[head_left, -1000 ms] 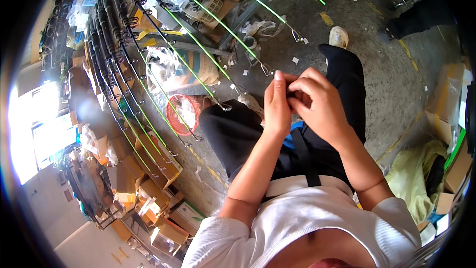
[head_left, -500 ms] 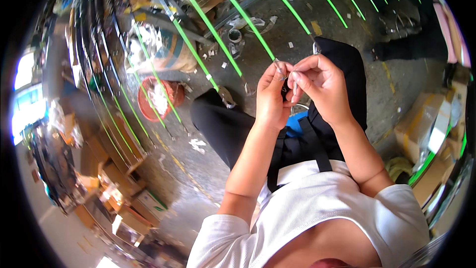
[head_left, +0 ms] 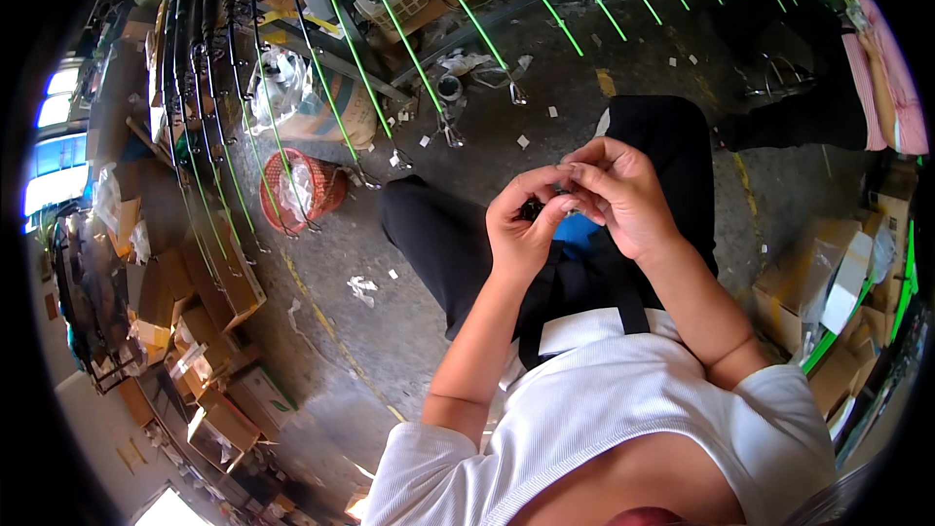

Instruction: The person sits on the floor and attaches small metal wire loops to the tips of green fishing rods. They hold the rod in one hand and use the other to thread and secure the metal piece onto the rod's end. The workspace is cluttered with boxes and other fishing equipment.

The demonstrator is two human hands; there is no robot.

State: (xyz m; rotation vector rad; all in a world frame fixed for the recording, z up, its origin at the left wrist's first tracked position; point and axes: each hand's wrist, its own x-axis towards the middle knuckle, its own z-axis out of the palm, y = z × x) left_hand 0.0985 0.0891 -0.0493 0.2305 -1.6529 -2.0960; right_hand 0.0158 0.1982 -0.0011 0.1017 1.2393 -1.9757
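My left hand [head_left: 526, 239] and my right hand [head_left: 631, 197] meet above my lap, fingertips touching. The right thumb and fingers are pinched together at the left fingertips; whatever lies between them is too small to name. Some small dark pieces [head_left: 531, 207] show inside the curled left fingers. Beyond my hands hangs a row of thin fishing rods with bright green ends. Nearest of these is a green rod [head_left: 477, 27] with a metal line guide [head_left: 517, 93] at its tip, apart from my hands. Another rod [head_left: 409, 51] beside it also ends in metal guides [head_left: 449, 131].
A red basket [head_left: 336, 187] holding clear plastic stands on the floor at left, beside a large sack [head_left: 346, 117]. Cardboard boxes [head_left: 219, 424] are piled at lower left, and more boxes [head_left: 787, 278] at right. Another person's arm [head_left: 879, 88] shows at far right. White scraps [head_left: 362, 289] litter the floor.
My hands were at the tip of a green rod with a slim metal piece between them; now they are together, away from the rods. The view has shifted, and more rod tips show metal guides.
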